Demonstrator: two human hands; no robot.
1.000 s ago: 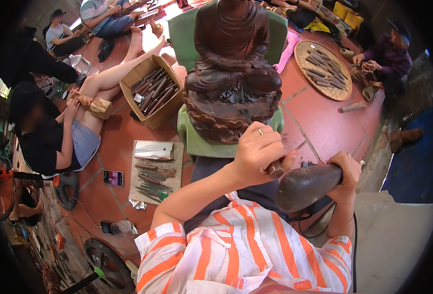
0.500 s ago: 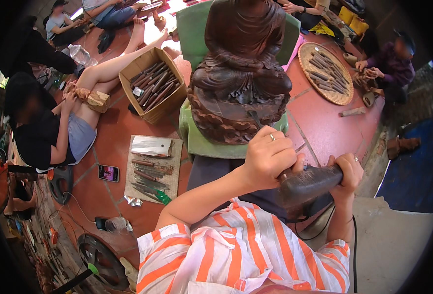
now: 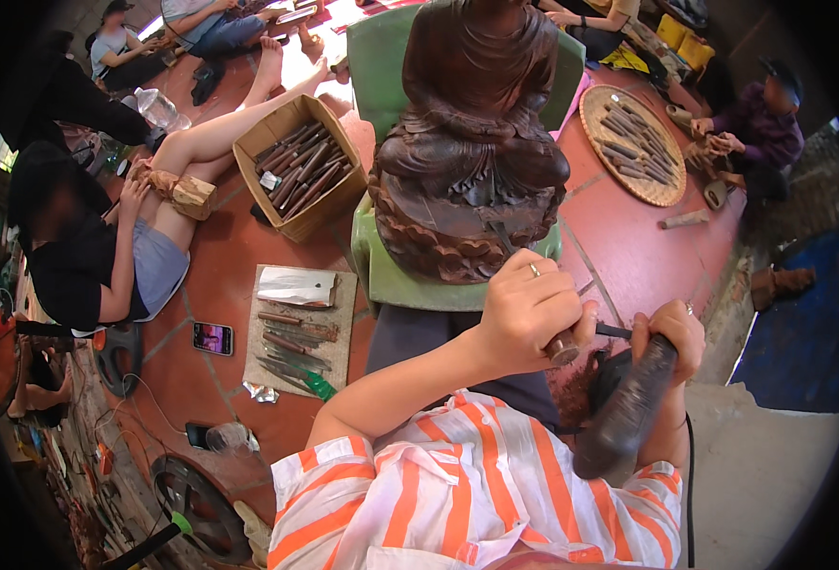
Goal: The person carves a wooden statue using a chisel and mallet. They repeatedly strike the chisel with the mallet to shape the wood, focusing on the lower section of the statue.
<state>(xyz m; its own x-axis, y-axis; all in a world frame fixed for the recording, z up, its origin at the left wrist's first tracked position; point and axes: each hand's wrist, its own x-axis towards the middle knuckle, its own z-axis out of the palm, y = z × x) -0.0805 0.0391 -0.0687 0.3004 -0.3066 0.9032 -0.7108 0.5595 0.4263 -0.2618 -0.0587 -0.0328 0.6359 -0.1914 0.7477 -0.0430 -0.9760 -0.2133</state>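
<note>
A dark brown carved wooden statue of a seated figure (image 3: 472,142) stands before me on a lotus-shaped base. My left hand (image 3: 533,309) is wrapped round a wood-handled chisel (image 3: 563,349); its blade reaches up to the front right of the base. To the right, my right hand (image 3: 674,337) grips a dark, thick club-like mallet (image 3: 626,413), which slants down toward my striped shirt, apart from the chisel handle. A thin dark rod (image 3: 614,331) shows between my hands; I cannot tell what it belongs to.
Under the statue is a green plastic chair (image 3: 381,285). A cardboard box (image 3: 320,226) and a round woven tray (image 3: 592,157) hold many tools. Several more lie on a mat (image 3: 341,285), near a phone (image 3: 212,338). People sit at left, at right and at the back.
The mallet has swung away from the chisel handle, down and to the right, its head now near my shirt. My left hand stays on the chisel; the view has shifted slightly.
</note>
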